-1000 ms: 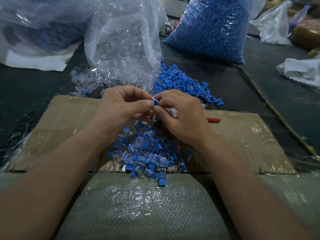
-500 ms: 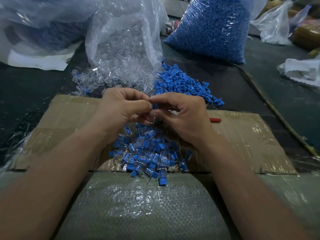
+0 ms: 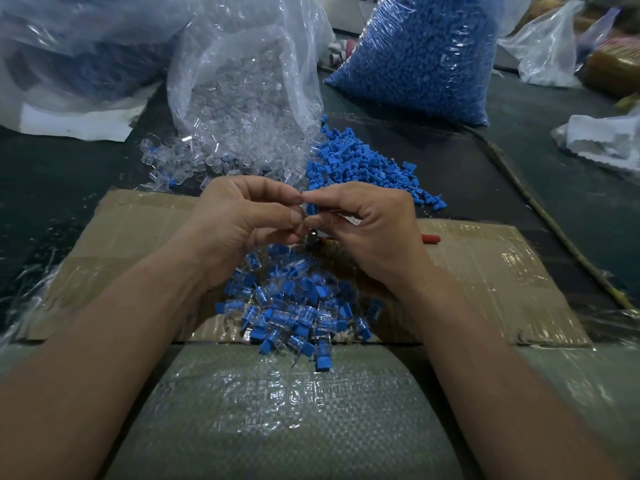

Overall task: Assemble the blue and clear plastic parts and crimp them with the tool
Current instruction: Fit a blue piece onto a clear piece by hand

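My left hand (image 3: 242, 220) and my right hand (image 3: 374, 226) meet fingertip to fingertip above the cardboard sheet (image 3: 502, 289). Both pinch one small blue part (image 3: 311, 208) between them; any clear part there is hidden by the fingers. Under my right palm lies the crimp tool, showing only a metal head (image 3: 312, 237) and a red handle tip (image 3: 430, 239). A pile of assembled blue-and-clear pieces (image 3: 294, 313) lies below my hands. Loose blue parts (image 3: 367, 164) and loose clear parts (image 3: 180, 161) lie behind.
An open clear bag of clear parts (image 3: 242, 91) stands behind my hands, a full bag of blue parts (image 3: 422, 53) to its right. More plastic bags (image 3: 69, 46) crowd the back left and right. A woven sack (image 3: 284, 417) covers the near edge.
My hands have risen slightly and my right hand's fingers have shifted, so the blue part now stands upright between the fingertips. The piles have not moved.
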Available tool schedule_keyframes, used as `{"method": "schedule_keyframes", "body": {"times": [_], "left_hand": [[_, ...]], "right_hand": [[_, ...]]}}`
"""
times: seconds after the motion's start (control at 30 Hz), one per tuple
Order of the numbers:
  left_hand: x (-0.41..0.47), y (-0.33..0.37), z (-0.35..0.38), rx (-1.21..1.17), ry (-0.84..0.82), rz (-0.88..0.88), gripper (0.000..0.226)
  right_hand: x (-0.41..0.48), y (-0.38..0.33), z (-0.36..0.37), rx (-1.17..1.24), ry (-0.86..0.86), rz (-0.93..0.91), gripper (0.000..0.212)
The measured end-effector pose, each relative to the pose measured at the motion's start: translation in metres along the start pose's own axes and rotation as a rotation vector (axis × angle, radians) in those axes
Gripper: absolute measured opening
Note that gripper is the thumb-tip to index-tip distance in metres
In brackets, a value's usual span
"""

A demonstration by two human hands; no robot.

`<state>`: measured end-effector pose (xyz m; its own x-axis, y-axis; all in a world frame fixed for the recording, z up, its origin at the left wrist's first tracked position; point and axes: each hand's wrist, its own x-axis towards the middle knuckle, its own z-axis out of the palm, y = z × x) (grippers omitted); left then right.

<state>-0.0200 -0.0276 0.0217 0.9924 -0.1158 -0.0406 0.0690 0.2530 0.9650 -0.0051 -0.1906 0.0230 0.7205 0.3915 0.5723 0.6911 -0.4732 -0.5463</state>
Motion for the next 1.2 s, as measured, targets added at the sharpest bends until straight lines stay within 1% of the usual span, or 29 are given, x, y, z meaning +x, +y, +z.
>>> {"method": "schedule_keyframes", "body": {"times": [0.2, 0.43, 0.6, 0.77, 0.87, 0.93, 0.97, 1.03, 1.1, 1.17, 1.2], "left_hand": [[-0.001, 0.002, 0.0, 0.002, -0.007, -0.002, 0.022], [0.0, 0.002, -0.002, 0.003, -0.035, -0.005, 0.021], [0.0, 0.0, -0.004, 0.064, -0.047, 0.016, 0.009], [0.0, -0.002, -0.005, 0.143, -0.047, 0.067, 0.01], [0.0, -0.003, -0.004, 0.169, -0.045, 0.084, 0.006], [0.0, -0.004, -0.004, 0.161, -0.039, 0.083, 0.009], [0.0, -0.004, -0.004, 0.148, -0.034, 0.078, 0.011], [0.0, -0.003, -0.006, 0.108, -0.009, 0.069, 0.013], [0.001, -0.002, -0.007, 0.075, 0.028, 0.068, 0.014], [0.002, -0.003, -0.008, 0.076, 0.056, 0.072, 0.013], [0.002, -0.003, -0.009, 0.085, 0.067, 0.075, 0.009]], "right_hand": [[-0.001, -0.002, 0.0, 0.047, 0.012, 0.044, 0.028], [0.001, -0.004, 0.0, 0.035, 0.019, 0.009, 0.025], [0.001, -0.004, 0.001, 0.008, 0.003, -0.028, 0.026], [0.001, -0.006, 0.0, -0.044, 0.0, -0.068, 0.025], [0.001, -0.008, -0.002, -0.052, -0.024, -0.065, 0.025], [0.002, -0.009, -0.005, -0.059, -0.062, -0.012, 0.029], [0.002, -0.009, -0.008, -0.071, -0.073, 0.049, 0.032], [0.002, -0.002, -0.019, -0.085, -0.073, 0.22, 0.035], [0.002, 0.009, -0.034, -0.101, -0.097, 0.372, 0.029], [0.002, 0.018, -0.048, -0.153, -0.203, 0.486, 0.025], [0.001, 0.02, -0.053, -0.18, -0.278, 0.533, 0.027]]}}
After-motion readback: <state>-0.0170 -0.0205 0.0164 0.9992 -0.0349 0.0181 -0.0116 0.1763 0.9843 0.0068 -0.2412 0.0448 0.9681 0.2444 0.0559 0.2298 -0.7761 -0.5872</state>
